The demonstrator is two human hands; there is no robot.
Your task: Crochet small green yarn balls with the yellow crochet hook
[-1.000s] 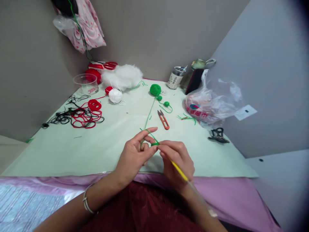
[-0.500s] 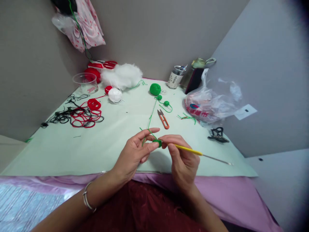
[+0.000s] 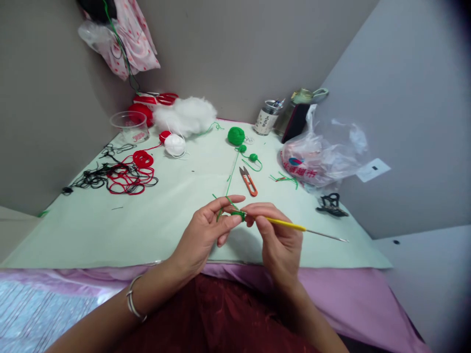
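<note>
My left hand (image 3: pixel 209 228) pinches a small green crochet piece (image 3: pixel 238 214) between thumb and fingers, with green yarn (image 3: pixel 228 185) running over its raised index finger. That strand leads back toward a green yarn ball (image 3: pixel 236 136). In my right hand (image 3: pixel 280 238) is a yellow-handled crochet hook (image 3: pixel 286 224), its near tip at the green piece and its other metal end pointing right. Fingers partly hide the piece and the working tip. Just beyond my hands lie orange thread snips (image 3: pixel 249 182). Two small green balls (image 3: pixel 253 157) rest near the yarn ball.
Tangled black and red yarn (image 3: pixel 128 172) lies at left, near a clear plastic cup (image 3: pixel 130 128). White stuffing (image 3: pixel 187 116) and a white yarn ball (image 3: pixel 174 145) sit behind. On the right are a plastic bag (image 3: pixel 320 152), a black hair claw (image 3: pixel 331 205) and a pen holder (image 3: pixel 267 118).
The hook has tilted, its free right end rising slightly and shifting left. My right fingers have moved a little at the green piece. My left hand stays nearly still.
</note>
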